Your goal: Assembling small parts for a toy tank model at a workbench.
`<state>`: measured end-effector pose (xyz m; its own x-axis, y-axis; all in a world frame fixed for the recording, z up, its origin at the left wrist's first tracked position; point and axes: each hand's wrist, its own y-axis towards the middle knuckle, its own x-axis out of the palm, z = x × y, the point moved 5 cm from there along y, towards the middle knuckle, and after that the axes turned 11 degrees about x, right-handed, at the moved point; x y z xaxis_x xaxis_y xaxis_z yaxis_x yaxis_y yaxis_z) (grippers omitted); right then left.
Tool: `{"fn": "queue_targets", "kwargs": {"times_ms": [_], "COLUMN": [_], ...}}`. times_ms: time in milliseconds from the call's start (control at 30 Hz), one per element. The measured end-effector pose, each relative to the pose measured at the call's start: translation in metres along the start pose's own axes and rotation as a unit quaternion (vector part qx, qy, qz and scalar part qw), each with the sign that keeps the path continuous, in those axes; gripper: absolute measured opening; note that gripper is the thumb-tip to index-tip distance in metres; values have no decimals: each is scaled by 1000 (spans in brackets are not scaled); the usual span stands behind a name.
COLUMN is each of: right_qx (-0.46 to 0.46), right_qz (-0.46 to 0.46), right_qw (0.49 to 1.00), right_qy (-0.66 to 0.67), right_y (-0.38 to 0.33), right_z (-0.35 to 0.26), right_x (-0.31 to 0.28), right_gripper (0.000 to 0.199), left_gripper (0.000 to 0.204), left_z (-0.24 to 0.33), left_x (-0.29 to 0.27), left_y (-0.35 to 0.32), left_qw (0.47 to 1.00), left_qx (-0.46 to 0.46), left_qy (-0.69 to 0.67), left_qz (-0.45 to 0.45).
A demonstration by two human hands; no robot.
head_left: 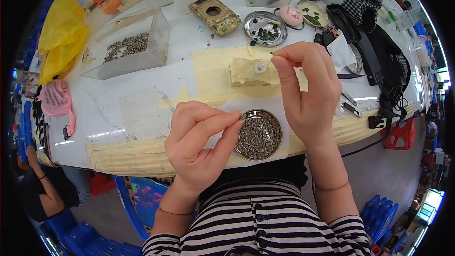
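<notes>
My left hand (199, 137) is closed in a pinch at the left rim of a round tin (280, 137) full of small silvery metal pieces (258, 135). A tiny piece seems to sit between its thumb and forefinger, too small to make out well. My right hand (310, 85) is raised to the right of a block wrapped in cream masking tape (241, 77). Its thumb and forefinger pinch something tiny, with a dark speck at the tips. From the block a white nozzle (259, 68) sticks up, with a thin pale line slanting off it toward my right hand.
A clear box (161, 42) of metal pieces stands at the left. Farther back are a camouflage toy tank hull (215, 15), a metal dish (279, 19) of dark green bits and a pink round object (290, 15). Tweezers (351, 109) and a black bag (395, 57) lie right.
</notes>
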<state>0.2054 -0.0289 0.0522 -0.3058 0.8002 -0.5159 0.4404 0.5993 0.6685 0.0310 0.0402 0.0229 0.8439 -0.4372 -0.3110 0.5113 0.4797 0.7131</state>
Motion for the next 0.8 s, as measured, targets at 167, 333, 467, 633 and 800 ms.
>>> {"fn": "queue_targets", "kwargs": {"times_ms": [167, 333, 467, 633, 800], "right_qx": [1, 39, 34, 112, 286], "right_qz": [1, -111, -121, -176, -241], "right_qw": [999, 990, 988, 957, 862], "right_qy": [-39, 72, 95, 202, 343], "right_y": [-7, -32, -45, -45, -51], "right_z": [-7, -29, -32, -24, -13], "right_x": [-2, -7, 3, 8, 15], "right_gripper": [19, 24, 24, 17, 9], "left_gripper": [27, 28, 28, 31, 32], "left_z": [-1, 0, 0, 2, 4], "left_x": [-3, -3, -2, -3, -3], "left_y": [-3, -3, -3, -2, 0], "left_qw": [999, 998, 998, 999, 998], "left_qx": [10, 18, 19, 38, 64], "left_qy": [26, 58, 47, 19, 24], "left_qz": [25, 31, 28, 13, -3]}}
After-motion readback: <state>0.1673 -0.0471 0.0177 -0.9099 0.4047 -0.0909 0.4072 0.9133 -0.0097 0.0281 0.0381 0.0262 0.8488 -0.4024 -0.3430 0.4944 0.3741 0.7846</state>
